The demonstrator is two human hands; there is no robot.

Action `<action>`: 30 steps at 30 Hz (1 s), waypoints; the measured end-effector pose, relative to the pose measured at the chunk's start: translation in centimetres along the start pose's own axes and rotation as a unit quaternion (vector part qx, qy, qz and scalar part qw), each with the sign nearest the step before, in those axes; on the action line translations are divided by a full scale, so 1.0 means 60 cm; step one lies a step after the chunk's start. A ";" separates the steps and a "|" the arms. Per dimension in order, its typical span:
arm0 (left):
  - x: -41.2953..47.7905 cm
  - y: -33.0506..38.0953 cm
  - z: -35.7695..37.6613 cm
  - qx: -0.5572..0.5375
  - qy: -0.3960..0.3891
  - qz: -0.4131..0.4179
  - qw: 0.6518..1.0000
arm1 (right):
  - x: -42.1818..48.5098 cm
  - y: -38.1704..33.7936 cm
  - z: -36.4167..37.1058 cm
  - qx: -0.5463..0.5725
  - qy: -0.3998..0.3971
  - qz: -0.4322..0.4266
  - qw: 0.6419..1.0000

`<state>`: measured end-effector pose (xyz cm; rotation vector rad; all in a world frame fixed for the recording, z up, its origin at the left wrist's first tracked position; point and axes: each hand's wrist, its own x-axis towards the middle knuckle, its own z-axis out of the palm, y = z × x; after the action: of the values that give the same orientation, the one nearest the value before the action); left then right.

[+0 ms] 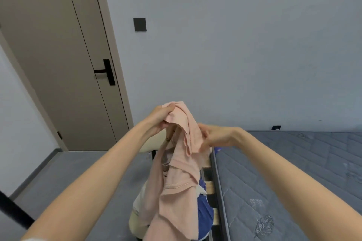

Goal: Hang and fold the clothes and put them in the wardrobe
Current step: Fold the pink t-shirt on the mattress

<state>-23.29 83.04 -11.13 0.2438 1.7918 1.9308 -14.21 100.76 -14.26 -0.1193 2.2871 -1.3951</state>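
Two hands held one pink shirt [176, 182] up in the air. The left hand [160, 118] gripped a bunch of cloth at the top. The right hand [215, 137] pinched an edge just beside it, a little lower. I think the shirt was held high so it could hang loose and be opened out for folding or hanging. It hung down from both hands, between the arms, above a pile of other clothes [205, 211] beside the bed [293, 182].
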 end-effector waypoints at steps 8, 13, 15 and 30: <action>-0.001 0.021 -0.014 -0.031 0.066 0.043 0.996 | 0.002 0.025 0.025 0.069 0.297 -0.023 0.952; -0.002 -0.003 -0.075 0.106 0.171 0.027 0.979 | -0.008 -0.013 -0.024 0.014 0.452 -0.052 0.891; -0.008 -0.007 -0.082 -0.095 0.142 -0.046 0.984 | -0.015 -0.034 -0.033 -0.067 0.443 -0.064 0.892; -0.050 -0.046 -0.037 0.515 -0.044 0.228 0.825 | 0.001 -0.112 -0.005 -0.273 0.323 -0.106 0.900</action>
<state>-21.05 79.75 -13.52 1.1788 2.7087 0.9201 -15.49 97.76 -8.37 -0.0873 3.2715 -0.9160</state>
